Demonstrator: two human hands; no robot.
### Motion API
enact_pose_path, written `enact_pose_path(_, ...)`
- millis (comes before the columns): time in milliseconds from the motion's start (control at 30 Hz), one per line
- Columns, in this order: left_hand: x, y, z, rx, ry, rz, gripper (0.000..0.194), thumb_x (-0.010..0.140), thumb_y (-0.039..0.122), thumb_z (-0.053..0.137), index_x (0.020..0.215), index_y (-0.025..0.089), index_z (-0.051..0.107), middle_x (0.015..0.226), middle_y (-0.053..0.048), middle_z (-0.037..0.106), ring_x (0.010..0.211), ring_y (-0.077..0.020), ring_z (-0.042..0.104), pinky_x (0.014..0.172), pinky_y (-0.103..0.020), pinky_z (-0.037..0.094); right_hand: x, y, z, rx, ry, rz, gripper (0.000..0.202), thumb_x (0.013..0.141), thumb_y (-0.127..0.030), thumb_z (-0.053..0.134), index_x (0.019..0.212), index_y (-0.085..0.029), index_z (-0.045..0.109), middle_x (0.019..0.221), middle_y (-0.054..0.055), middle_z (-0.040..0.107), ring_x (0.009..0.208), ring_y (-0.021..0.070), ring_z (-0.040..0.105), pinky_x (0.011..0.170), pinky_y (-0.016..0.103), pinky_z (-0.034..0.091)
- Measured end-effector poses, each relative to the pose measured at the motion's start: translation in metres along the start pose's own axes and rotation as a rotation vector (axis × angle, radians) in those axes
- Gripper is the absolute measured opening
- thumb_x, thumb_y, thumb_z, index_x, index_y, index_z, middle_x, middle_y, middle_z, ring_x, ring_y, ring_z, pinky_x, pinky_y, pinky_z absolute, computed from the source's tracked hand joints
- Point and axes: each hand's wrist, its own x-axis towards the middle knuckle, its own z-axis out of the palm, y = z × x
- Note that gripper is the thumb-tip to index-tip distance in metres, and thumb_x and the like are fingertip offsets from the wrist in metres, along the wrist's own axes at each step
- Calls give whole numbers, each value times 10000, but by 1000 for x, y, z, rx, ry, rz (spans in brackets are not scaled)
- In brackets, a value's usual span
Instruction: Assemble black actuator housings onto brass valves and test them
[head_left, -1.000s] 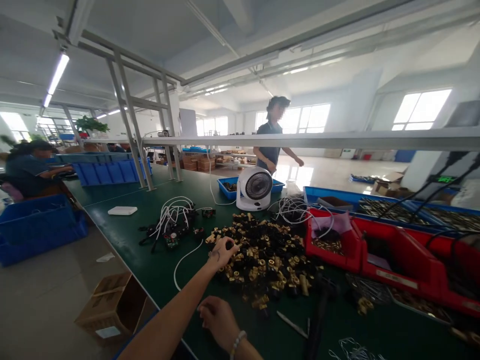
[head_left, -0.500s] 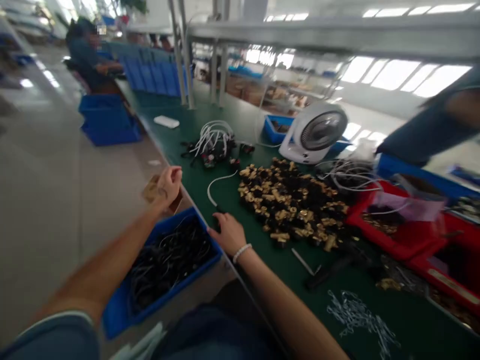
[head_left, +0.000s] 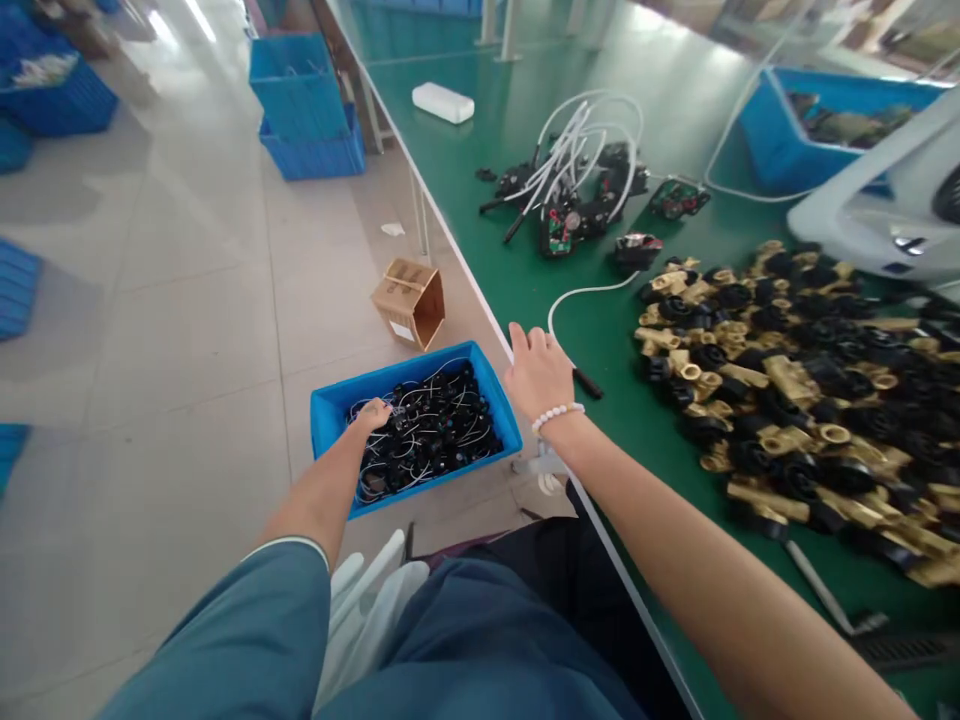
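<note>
My left hand (head_left: 373, 412) is down inside a blue bin (head_left: 322, 400) on the floor, its fingers closed at a small part I cannot make out. Around it in the bin lie many black parts with thin white wires (head_left: 442, 430). My right hand (head_left: 538, 372), with a beaded bracelet, rests on the edge of the green table (head_left: 480, 290), fingers apart and holding nothing. Just right of it a white cable (head_left: 581, 291) with a black end (head_left: 587, 382) runs to a small black unit (head_left: 637, 250).
Brass and black fittings (head_left: 787, 400) are heaped on the table's right. Behind are black units with white cables (head_left: 577, 190), a white box (head_left: 442, 102), a blue tray (head_left: 780, 140) and a white fan (head_left: 877, 210). A cardboard box (head_left: 401, 300) stands on the floor beyond the bin.
The view has turned down and to the left. My left hand has moved from above the cardboard box down into the blue bin. My right hand stays at the table's edge.
</note>
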Motion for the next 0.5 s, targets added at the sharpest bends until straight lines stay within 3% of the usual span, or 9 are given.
enact_pose_path(167,16,-10,64,79,-222,-83,347,954,361,619,1233,157,603,1227,-96,636,1051,-223,652,889,-432,575,32,2,12,-42,97,-61,557,873,-86,434,1426,-42,484,1114,193,619,1016,275,555,875,401,462)
enact_pose_path(333,43,19,130,164,-330,3,341,952,355,621,1230,158,605,1232,-98,634,1060,-223,649,898,-436,571,40,7,17,-89,159,-91,547,835,-102,484,1379,-54,523,1006,154,645,941,261,583,791,365,486)
enact_pose_path(500,79,47,175,239,-285,72,368,946,359,628,1252,158,595,1284,-109,611,1125,-246,625,945,-469,548,41,9,17,-166,216,-124,535,829,-112,497,1364,-99,504,935,115,641,897,253,602,738,344,491)
